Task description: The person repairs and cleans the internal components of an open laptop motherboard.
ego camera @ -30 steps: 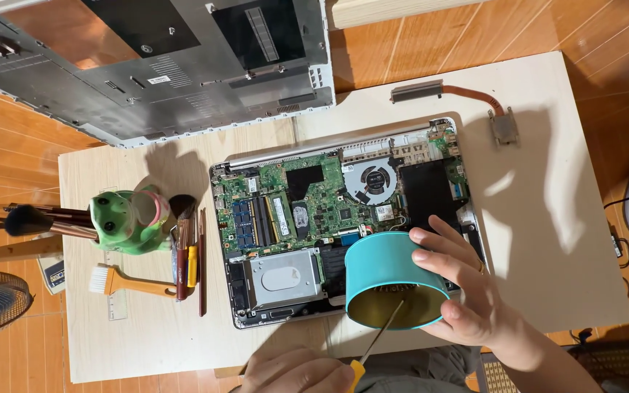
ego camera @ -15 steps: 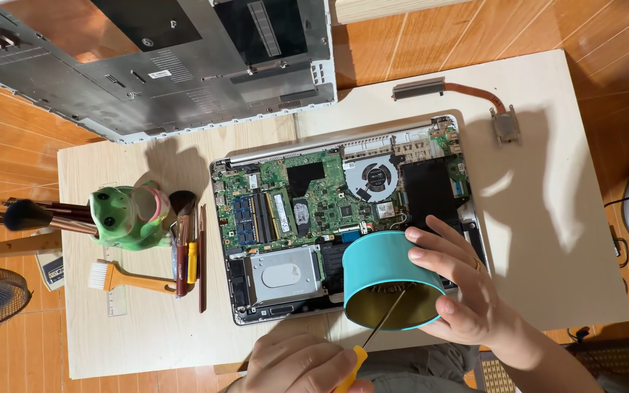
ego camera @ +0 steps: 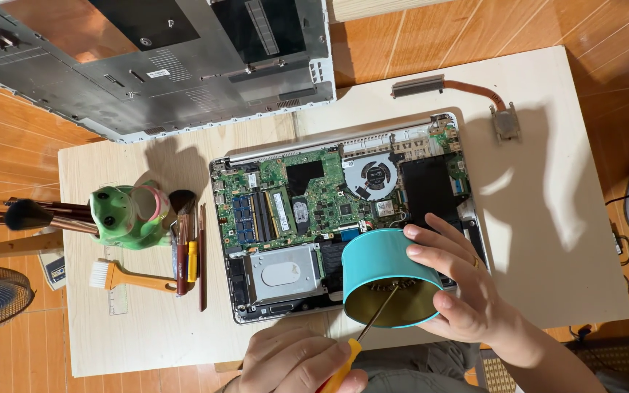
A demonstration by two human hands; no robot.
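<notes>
Over laptop (ego camera: 343,218) — right hand (ego camera: 460,291) gripping tin (ego camera: 387,280)

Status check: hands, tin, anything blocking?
Right hand grips teal tin over open laptop. Left hand holds screwdriver, tip inside tin. Nothing in the way.

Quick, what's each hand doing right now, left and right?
Left hand: closed around the yellow-handled screwdriver, tip inside the tin.
Right hand: gripping the teal tin, tilted over the opened laptop.
</notes>
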